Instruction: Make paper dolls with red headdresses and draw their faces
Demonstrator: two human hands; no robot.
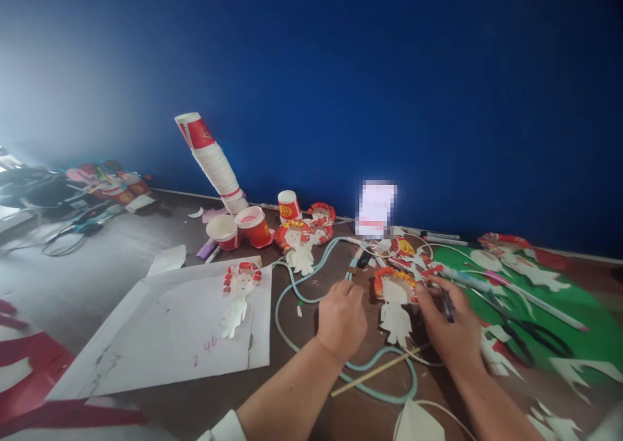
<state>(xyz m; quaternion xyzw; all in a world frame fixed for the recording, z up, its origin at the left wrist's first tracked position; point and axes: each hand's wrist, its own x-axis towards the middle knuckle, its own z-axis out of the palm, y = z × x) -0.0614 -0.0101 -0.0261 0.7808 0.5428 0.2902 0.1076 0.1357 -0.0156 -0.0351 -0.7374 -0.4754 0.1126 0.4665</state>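
A white paper doll (395,314) with a red and yellow curled crown, cut from a paper cup, lies between my hands. My left hand (343,318) is closed beside it, knuckles up; what its fingers hold, if anything, is hidden. A dark pen (446,303) sits in my right hand (452,321), whose thumb and forefinger reach to the doll's crown. Another paper doll (237,308) rests on a white sheet (170,331) with pink writing. More crowned dolls, one of them a doll (299,256) near the cups, lie farther back.
A tall leaning stack of paper cups (217,168) stands by the blue wall, with single cups (253,227) in front. A pale blue cord (292,345) loops around a wooden stick (374,373). Scissors (530,337) lie on green paper (579,311). A blurred bright screen (376,207) leans behind.
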